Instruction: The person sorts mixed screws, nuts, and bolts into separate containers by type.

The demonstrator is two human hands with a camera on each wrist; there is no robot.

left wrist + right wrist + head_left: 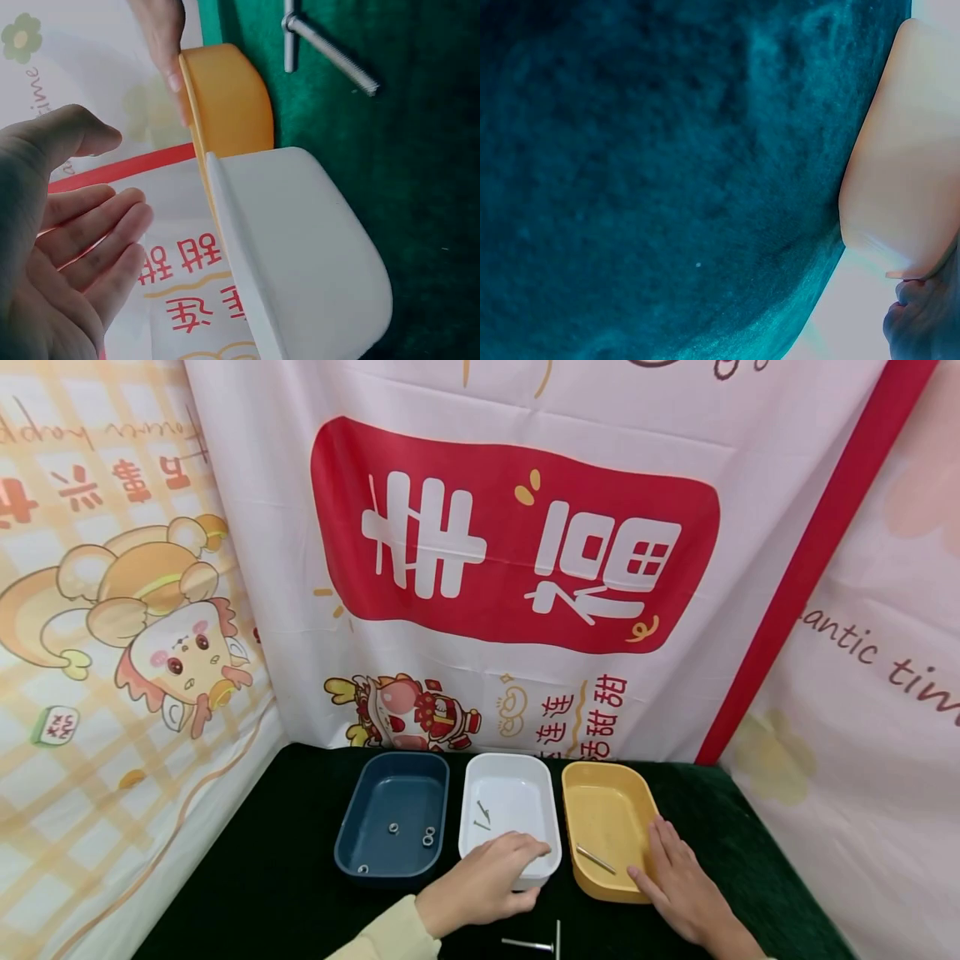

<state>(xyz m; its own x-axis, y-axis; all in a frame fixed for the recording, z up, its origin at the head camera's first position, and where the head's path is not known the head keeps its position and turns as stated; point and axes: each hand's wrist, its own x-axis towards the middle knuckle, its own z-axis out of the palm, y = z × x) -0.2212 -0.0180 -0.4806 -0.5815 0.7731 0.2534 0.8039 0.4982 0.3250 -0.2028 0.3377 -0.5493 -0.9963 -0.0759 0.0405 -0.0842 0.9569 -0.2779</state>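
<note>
My left hand [487, 877] hovers over the near end of the white tray [512, 762], its fingers loosely bent and nothing between them. In the left wrist view the palm and fingers of this left hand [82, 240] are bare. My right hand [686, 885] rests with fairly straight fingers on the right rim of the yellow tray [611, 793], thumb at its near corner. A long metal bolt [596, 859] lies inside the yellow tray. Small screws [482, 814] lie in the white tray.
A dark blue tray [397, 777] on the left holds several metal nuts [393, 828]. Two bolts [557, 939] lie on the dark green cloth [247, 860] in front of the trays. Printed fabric [517, 693] hangs behind and on both sides.
</note>
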